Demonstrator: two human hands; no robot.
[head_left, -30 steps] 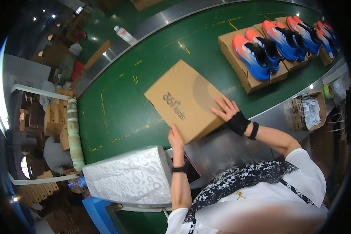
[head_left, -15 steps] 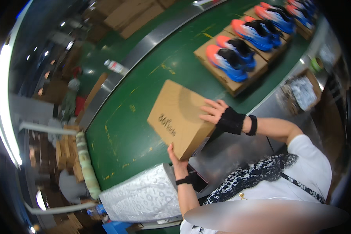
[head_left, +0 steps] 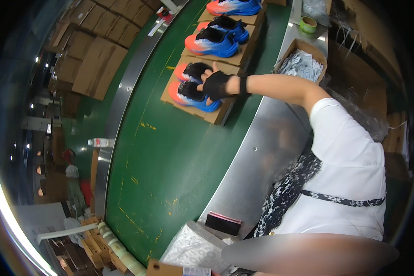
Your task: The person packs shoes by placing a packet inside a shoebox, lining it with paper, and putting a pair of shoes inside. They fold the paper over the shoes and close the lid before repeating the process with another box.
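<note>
My right hand [head_left: 216, 86], in a black fingerless glove, reaches over the nearest pair of running shoes [head_left: 201, 102]. Its fingers are spread at the dark collars of the two shoes, which stay on their box. The shoes are orange, white and blue, side by side on a brown cardboard shoebox [head_left: 210, 116]. My left hand is out of view. At the bottom edge, part of a brown carton with a white label [head_left: 170, 269] shows; what holds or supports it is hidden.
More shoe pairs [head_left: 211, 42] on boxes line the green conveyor belt [head_left: 156, 170]. On the steel ledge [head_left: 244, 177] lie a dark phone-like object [head_left: 223, 223] and a patterned white roll [head_left: 195, 250]. An open carton of silvery packets [head_left: 303, 64] and green tape [head_left: 307, 25] stand farther along.
My right hand has left the brown carton and moved to the shoes. The carton has dropped to the bottom edge, and my left hand has gone from view. The view has swung right.
</note>
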